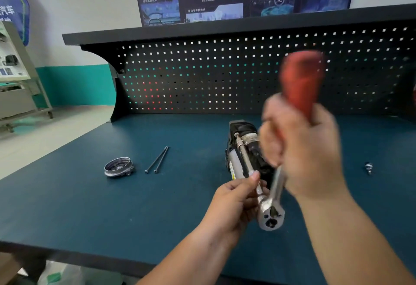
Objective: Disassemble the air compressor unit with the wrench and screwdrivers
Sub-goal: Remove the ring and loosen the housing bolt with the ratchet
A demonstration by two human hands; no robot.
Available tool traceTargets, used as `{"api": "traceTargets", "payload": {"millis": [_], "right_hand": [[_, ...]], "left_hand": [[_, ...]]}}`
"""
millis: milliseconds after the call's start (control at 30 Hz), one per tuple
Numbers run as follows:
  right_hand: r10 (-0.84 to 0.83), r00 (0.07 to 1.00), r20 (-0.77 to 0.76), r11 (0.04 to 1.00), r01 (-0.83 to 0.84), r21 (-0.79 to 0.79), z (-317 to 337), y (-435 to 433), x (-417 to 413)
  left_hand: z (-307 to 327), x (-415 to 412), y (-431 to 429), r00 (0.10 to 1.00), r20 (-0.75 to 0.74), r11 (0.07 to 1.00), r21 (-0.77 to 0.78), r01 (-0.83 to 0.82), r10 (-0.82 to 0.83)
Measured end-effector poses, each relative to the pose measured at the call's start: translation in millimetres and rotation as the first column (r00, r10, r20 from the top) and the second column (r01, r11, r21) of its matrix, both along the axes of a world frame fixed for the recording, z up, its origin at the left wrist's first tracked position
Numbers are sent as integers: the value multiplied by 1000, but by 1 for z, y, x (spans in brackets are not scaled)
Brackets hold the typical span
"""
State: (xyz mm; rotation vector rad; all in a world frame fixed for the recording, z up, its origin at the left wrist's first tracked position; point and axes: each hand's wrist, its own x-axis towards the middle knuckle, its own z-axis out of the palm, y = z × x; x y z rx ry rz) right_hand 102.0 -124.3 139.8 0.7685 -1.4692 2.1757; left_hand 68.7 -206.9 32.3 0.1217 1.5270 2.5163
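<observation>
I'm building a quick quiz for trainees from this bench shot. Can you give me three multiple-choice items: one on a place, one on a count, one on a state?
1. Where does the round metal cap lie?
A) left of the long bolts
B) right of them
C) on top of them

2. How many long bolts lie on the bench?
A) one
B) two
C) four

3. What is the right hand doing?
A) lying flat on the bench
B) gripping the red wrench handle
C) hanging idle

Answers: 1 A, the cap sits apart to their left; 2 B, two lie side by side; 3 B, it is curled round the handle.
</observation>
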Motion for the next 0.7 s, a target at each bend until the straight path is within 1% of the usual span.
{"api": "traceTargets", "payload": {"millis": [33, 67, 100, 133, 167, 200, 233, 267, 300, 333, 367, 400, 433, 467, 500, 533, 567, 600, 633, 667, 700], "right_hand": [[26, 999, 27, 982, -21, -185, -1, 13, -3], [39, 998, 40, 935, -22, -353, -5, 24, -7], [54, 997, 60, 857, -16, -516, -10, 34, -9], [72, 993, 99, 750, 11, -661, -19, 42, -11], [89, 984, 155, 631, 64, -773, -30, 49, -13], [111, 969, 219, 518, 131, -845, -43, 54, -15], [137, 951, 277, 425, 196, -884, -56, 57, -15], [162, 931, 327, 361, 252, -898, -66, 60, -16], [178, 912, 370, 332, 298, -895, -75, 61, -17], [179, 897, 403, 334, 330, -883, -80, 62, -17], [165, 894, 416, 359, 339, -870, -80, 62, -16], [134, 906, 403, 407, 320, -855, -76, 62, -16], [92, 929, 358, 481, 274, -833, -67, 60, -15], [53, 955, 291, 579, 208, -789, -56, 57, -13], [28, 977, 210, 693, 132, -709, -43, 53, -12], [21, 991, 133, 810, 61, -583, -30, 48, -10], [24, 997, 75, 910, 9, -414, -19, 39, -7], [22, 999, 36, 976, -14, -216, -10, 29, -5], [4, 1000, 0, 1000, -4, -7, -3, 18, -3], [-31, 998, -50, 981, 40, 192, 1, 5, 0], [-62, 990, -125, 928, 103, 358, 3, -7, 1]], "left_hand": [[0, -1, 1, 1000, 25, 999, 52, 6, -7], [4, 1, 3, 999, 51, 994, 111, 7, -13], [5, 1, 5, 997, 63, 985, 170, 28, -39], [8, 3, 8, 995, 77, 972, 229, 43, -62], [9, 4, 11, 993, 80, 959, 278, 59, -85], [9, 6, 14, 991, 93, 953, 295, 65, -97], [4, 4, 17, 989, 102, 953, 296, 68, -103], [3, 6, 19, 987, 119, 950, 305, 65, -105], [0, 7, 19, 988, 119, 947, 314, 61, -103], [0, 9, 20, 986, 134, 948, 313, 54, -100], [-5, 7, 19, 986, 140, 952, 303, 48, -94], [-5, 7, 18, 984, 154, 956, 292, 43, -92], [-7, 7, 16, 985, 151, 962, 271, 44, -87], [-5, 8, 14, 984, 158, 968, 249, 40, -81], [-9, 5, 13, 986, 153, 975, 219, 37, -72], [-4, 7, 12, 986, 154, 978, 209, 28, -61], [-5, 6, 12, 989, 140, 979, 203, 27, -57], [-2, 7, 12, 988, 140, 981, 191, 28, -56], [-4, 3, 13, 989, 135, 984, 174, 37, -61], [0, 5, 13, 988, 144, 987, 155, 41, -63], [-1, 3, 13, 989, 130, 987, 156, 51, -71]]}}
